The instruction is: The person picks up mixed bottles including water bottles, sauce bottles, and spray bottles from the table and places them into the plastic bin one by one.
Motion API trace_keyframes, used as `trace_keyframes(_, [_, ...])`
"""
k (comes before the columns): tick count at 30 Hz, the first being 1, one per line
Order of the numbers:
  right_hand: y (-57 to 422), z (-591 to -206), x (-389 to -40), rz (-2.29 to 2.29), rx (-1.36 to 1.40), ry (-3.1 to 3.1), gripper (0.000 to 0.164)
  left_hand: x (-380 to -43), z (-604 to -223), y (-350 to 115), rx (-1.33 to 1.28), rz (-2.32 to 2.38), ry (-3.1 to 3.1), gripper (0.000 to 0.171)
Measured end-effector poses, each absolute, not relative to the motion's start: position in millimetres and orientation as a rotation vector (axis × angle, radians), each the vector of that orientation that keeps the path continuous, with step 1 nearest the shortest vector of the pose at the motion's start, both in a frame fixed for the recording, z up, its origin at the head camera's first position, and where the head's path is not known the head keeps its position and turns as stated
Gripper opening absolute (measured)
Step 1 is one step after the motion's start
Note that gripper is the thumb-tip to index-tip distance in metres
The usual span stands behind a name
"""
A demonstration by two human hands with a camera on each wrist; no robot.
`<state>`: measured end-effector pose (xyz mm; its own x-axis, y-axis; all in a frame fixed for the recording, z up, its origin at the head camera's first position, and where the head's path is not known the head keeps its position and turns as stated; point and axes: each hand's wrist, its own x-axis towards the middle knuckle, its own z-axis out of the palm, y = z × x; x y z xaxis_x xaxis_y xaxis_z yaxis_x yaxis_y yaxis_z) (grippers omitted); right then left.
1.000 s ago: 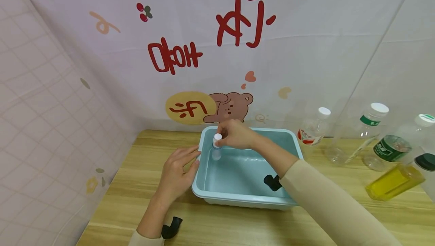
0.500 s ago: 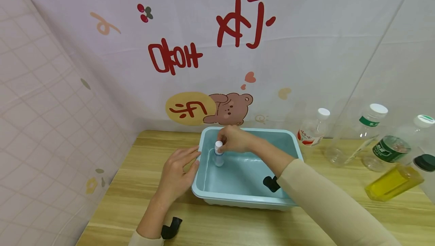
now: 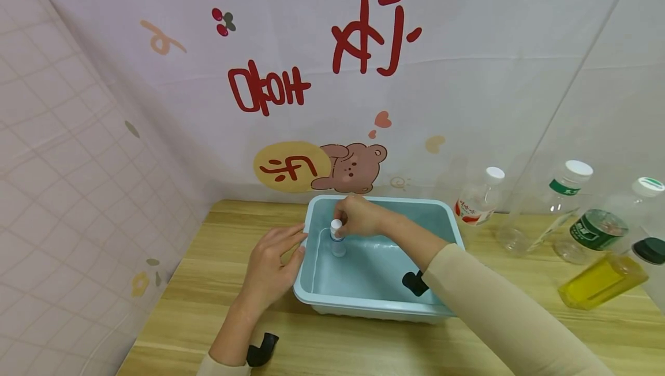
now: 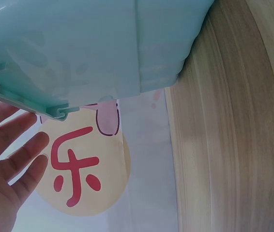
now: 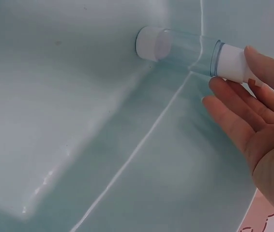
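Note:
My right hand [image 3: 362, 216] reaches into a light blue plastic basin [image 3: 374, 306]. Its thumb and fingers pinch the white top of a small clear bottle [image 3: 339, 248], held near the basin's far left corner. In the right wrist view the bottle [image 5: 188, 50] shows a see-through body with a white part at its lower end; I cannot tell whether it touches the floor. My left hand [image 3: 272, 261] rests its fingertips against the basin's left rim, fingers extended. The left wrist view shows those fingers [image 4: 21, 150] spread beside the rim.
A black elbow-shaped piece [image 3: 414, 283] lies in the basin, partly hidden by my right sleeve. Another black curved piece [image 3: 262, 350] is near my left wrist. Clear bottles [image 3: 563, 203] and a bottle of yellow liquid [image 3: 597, 283] stand on the right. Behind hangs a printed cloth [image 3: 447, 104].
My right hand has lowered the small bottle further into the basin and shifted it slightly right. My left hand keeps its place at the rim.

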<state>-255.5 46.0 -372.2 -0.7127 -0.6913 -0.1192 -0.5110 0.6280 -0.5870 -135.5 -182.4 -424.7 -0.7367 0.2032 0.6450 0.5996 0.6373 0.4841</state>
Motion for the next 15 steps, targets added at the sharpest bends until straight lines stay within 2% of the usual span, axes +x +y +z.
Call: trace_keyframes(15, [49.4,-368.2,-256.5,-0.745,-0.919,2.524,0.019,-134.7,-426.4,-182.4,-0.618,-0.946,-2.317,0.028])
